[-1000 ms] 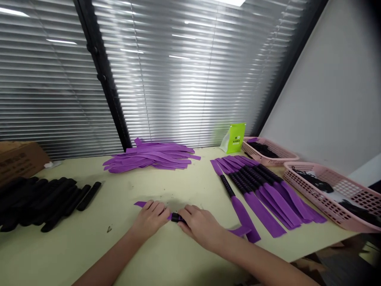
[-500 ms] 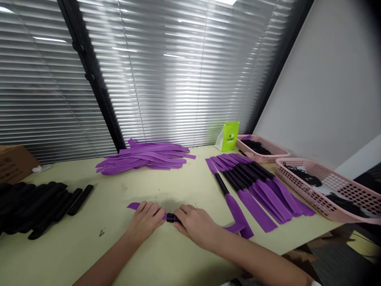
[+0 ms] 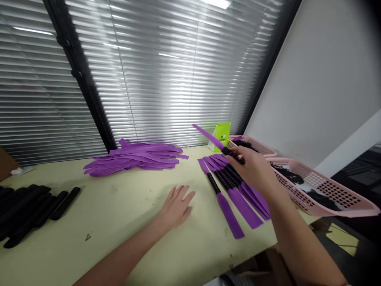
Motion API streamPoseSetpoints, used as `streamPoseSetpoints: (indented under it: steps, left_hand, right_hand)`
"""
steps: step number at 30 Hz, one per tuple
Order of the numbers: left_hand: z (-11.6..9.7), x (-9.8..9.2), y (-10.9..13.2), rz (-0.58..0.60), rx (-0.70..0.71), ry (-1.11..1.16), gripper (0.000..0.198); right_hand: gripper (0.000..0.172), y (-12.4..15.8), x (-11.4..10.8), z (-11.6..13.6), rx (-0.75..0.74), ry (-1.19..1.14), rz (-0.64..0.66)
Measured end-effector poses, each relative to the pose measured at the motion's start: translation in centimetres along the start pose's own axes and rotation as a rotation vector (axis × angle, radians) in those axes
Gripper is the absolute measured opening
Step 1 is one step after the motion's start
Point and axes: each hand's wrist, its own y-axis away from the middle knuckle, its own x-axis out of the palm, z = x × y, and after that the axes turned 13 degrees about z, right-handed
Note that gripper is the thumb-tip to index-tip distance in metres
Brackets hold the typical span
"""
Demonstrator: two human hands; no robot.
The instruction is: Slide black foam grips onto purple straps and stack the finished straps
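Observation:
Raised over the right side of the table, my right hand (image 3: 253, 167) grips a purple strap (image 3: 210, 137) by its black wrapped middle. One purple end points up and left; the other is hidden behind my hand and forearm. Below it lies a row of purple straps with black ribbed grips (image 3: 232, 174), partly covered by my arm. A single strap (image 3: 228, 210) lies at the row's left edge, its black grip near the top. My left hand (image 3: 177, 206) is at the table's middle, fingers spread, holding nothing.
Loose purple strips (image 3: 137, 159) are piled at the back. Black foam tubes (image 3: 32, 206) lie heaped on the left. A green and white bag (image 3: 222, 135) stands at the back, near two pink baskets (image 3: 348, 190) with black cords on the right. Window blinds (image 3: 154, 79) rise behind the table.
My right hand has lifted the purple strap from the table's middle, up and right over the row. My left hand has let go of it and moved right, fingers opened. The view has shifted right.

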Motion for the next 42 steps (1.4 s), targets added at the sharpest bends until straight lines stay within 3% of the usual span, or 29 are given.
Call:
streamPoseSetpoints:
  steps: [3,7,10,14,23,32,38,42]
  left_hand:
    - [-2.6,0.9,-4.0,0.108,0.032,0.151,0.050]
    - [-4.7,2.1,-8.4,0.254,-0.045,0.308,0.068]
    - [-5.4,2.9,-10.6,0.371,-0.070,0.409,0.079]
    - [-6.2,4.0,-12.1,0.392,-0.072,0.460,0.081]
    - [-7.4,5.8,-13.6,0.239,-0.062,0.517,0.086]
    - [-7.8,5.0,-13.2,0.191,-0.077,0.537,0.077]
    - [-7.6,4.7,-13.4,0.121,-0.195,0.469,0.051]
    - [-7.1,5.0,-13.7,0.167,-0.240,0.447,0.060]
  right_hand:
    - [0.034,-2.3,1.6,-4.0,0.110,0.041,0.032]
    - [0.028,-4.3,7.7,-7.8,0.241,0.042,0.200]
    - [0.029,-4.7,11.8,-9.1,0.290,-0.002,0.303]
    - [0.029,-5.1,14.4,-9.6,0.297,-0.013,0.320]
    - [0.032,-5.8,14.9,-9.5,0.311,0.027,0.351]
    - [0.034,-5.7,14.8,-8.6,0.315,0.123,0.358]
    - [0.038,-5.4,15.0,-8.8,0.280,0.097,0.391]
    - [0.039,-5.3,15.2,-8.9,0.271,0.091,0.410]
